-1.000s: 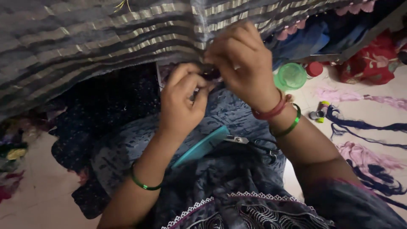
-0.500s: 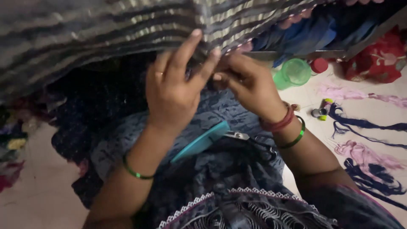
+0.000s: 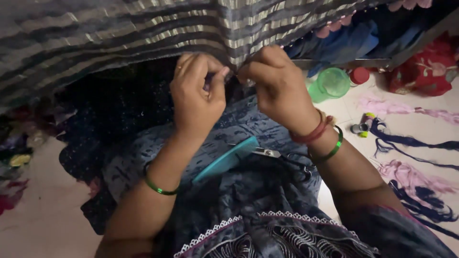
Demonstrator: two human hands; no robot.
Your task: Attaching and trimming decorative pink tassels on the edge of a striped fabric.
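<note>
A grey and gold striped cloth (image 3: 119,33) hangs across the top of the head view. My left hand (image 3: 196,95) and my right hand (image 3: 275,83) are both raised to its lower edge, pinching it close together near the middle. The fingertips almost touch. Whether a needle or thread is between them is too small to tell. On my lap lie a teal comb-like tool (image 3: 224,160) and a pair of scissors (image 3: 282,157) on blue patterned fabric (image 3: 267,129).
A green plastic cup (image 3: 330,83) and a red lid (image 3: 359,75) stand on the floor at right. Thread spools (image 3: 361,126) and pink and dark blue thread bundles (image 3: 411,177) lie further right. Red cloth (image 3: 425,67) is piled at far right, dark cloth (image 3: 114,110) at left.
My left hand has closed from spread fingers into a pinch on the cloth edge. My right hand has shifted right and lifted to the same edge.
</note>
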